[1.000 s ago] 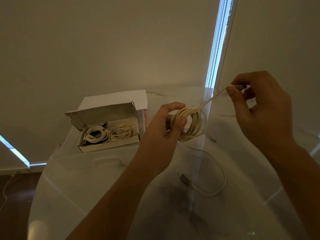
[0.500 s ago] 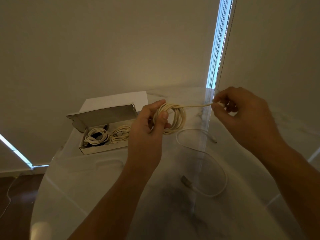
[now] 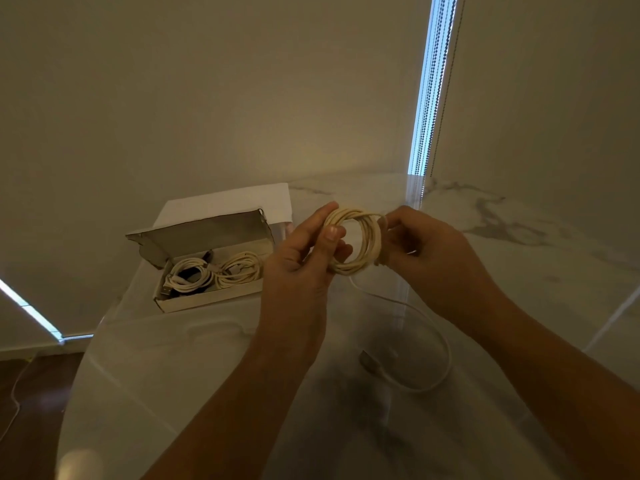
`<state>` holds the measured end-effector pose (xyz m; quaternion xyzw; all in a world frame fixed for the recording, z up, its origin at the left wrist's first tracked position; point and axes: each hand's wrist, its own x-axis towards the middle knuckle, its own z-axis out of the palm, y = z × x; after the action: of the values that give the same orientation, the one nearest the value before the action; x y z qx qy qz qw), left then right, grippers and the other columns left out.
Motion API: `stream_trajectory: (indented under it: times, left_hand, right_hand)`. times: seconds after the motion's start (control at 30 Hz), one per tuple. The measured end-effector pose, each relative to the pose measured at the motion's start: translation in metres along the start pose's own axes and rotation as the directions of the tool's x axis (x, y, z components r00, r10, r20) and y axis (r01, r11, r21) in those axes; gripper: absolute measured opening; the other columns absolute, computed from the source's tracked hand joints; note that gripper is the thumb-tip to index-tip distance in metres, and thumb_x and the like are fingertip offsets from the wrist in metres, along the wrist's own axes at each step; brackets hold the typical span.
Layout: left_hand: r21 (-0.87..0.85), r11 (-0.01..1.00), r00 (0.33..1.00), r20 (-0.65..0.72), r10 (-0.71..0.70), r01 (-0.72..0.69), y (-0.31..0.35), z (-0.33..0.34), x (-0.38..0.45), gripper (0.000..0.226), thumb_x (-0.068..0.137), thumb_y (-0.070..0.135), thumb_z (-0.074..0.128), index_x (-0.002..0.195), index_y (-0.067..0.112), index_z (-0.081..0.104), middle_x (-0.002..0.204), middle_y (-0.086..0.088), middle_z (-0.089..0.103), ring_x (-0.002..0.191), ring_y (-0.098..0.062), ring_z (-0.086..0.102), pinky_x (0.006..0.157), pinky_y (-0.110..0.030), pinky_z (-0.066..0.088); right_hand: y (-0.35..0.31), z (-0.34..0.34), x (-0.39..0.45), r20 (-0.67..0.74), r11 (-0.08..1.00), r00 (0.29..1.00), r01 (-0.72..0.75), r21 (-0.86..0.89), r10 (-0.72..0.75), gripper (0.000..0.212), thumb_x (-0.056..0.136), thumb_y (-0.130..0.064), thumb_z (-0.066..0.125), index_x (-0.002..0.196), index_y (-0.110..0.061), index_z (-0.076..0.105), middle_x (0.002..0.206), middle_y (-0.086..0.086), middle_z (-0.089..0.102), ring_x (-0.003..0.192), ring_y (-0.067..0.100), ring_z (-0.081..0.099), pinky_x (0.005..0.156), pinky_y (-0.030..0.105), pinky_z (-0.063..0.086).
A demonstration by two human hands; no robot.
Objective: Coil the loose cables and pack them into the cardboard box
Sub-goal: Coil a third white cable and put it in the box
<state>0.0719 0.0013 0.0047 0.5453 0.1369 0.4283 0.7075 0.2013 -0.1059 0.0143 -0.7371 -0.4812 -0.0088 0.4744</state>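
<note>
I see my left hand pinching the coil by its left side and my right hand gripping its right, held above the table, right of the box.

Inspection of my own limbs: both forearms are bare from the frame's lower edge to the wrists, no sleeve visible on either. My left hand carries no ring, watch or band; its thumbnail, toward 1 o'clock, is short and unpainted. My right hand is likewise unadorned, no glove or strap at the wrist.
</note>
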Motion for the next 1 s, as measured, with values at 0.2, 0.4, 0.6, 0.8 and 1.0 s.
stream_trajectory:
  times: [0.2, 0.4, 0.6, 0.8, 1.0]
  left_hand:
    - [-0.03, 1.0, 1.0, -0.006, -0.003, 0.003, -0.001, -0.001, 0.002, 0.037, 0.085, 0.022, 0.063, 0.122, 0.021, 0.068, 0.118, -0.004, 0.072, 0.109, -0.015, 0.068, 0.087, -0.025, 0.053]
    - [0.018, 0.999, 0.999, -0.006, 0.042, -0.042, -0.002, -0.001, 0.001, 0.037, 0.086, 0.025, 0.063, 0.122, 0.023, 0.068, 0.116, -0.005, 0.074, 0.11, -0.017, 0.069, 0.093, -0.032, 0.053]
    - [0.151, 0.982, 0.993, -0.023, 0.119, -0.114, -0.002, 0.0, 0.0, 0.036, 0.093, 0.02, 0.062, 0.129, 0.018, 0.065, 0.116, 0.002, 0.074, 0.112, -0.015, 0.069, 0.098, -0.035, 0.053]
    - [0.278, 0.941, 0.979, -0.02, 0.204, -0.191, -0.001, 0.001, -0.003, 0.031, 0.098, 0.016, 0.059, 0.126, 0.027, 0.064, 0.11, 0.004, 0.073, 0.104, -0.011, 0.071, 0.09, -0.028, 0.055]
    - [0.451, 0.845, 0.95, 0.025, 0.311, -0.288, -0.002, -0.002, -0.005, 0.034, 0.102, 0.018, 0.055, 0.134, 0.024, 0.062, 0.113, 0.005, 0.064, 0.107, -0.012, 0.066, 0.085, -0.02, 0.056]
  right_hand:
    - [-0.016, 0.001, 0.001, 0.172, 0.722, 0.959, -0.284, 0.631, 0.227, 0.011, 0.095, -0.008, 0.058, 0.102, -0.005, 0.067, 0.091, 0.014, 0.074, 0.087, 0.026, 0.074, 0.079, 0.033, 0.06]
    - [-0.014, 0.003, 0.001, 0.342, 0.56, 0.898, -0.44, 0.702, 0.276, 0.019, 0.095, -0.011, 0.056, 0.108, -0.004, 0.068, 0.101, 0.015, 0.074, 0.094, 0.026, 0.072, 0.082, 0.032, 0.058]
    - [-0.019, 0.004, 0.0, 0.458, 0.487, 0.846, -0.532, 0.693, 0.273, 0.034, 0.097, -0.018, 0.043, 0.115, -0.004, 0.068, 0.111, 0.016, 0.072, 0.103, 0.027, 0.069, 0.093, 0.037, 0.051]
    - [-0.026, 0.005, 0.0, 0.447, 0.57, 0.842, -0.535, 0.623, 0.302, 0.03, 0.089, -0.044, 0.056, 0.089, -0.024, 0.079, 0.1, 0.005, 0.076, 0.095, 0.018, 0.072, 0.095, 0.039, 0.048]
    - [-0.024, 0.005, -0.003, 0.481, 0.486, 0.812, -0.583, 0.652, 0.33, 0.033, 0.087, -0.038, 0.064, 0.109, -0.015, 0.073, 0.111, 0.008, 0.074, 0.107, 0.022, 0.069, 0.101, 0.041, 0.048]
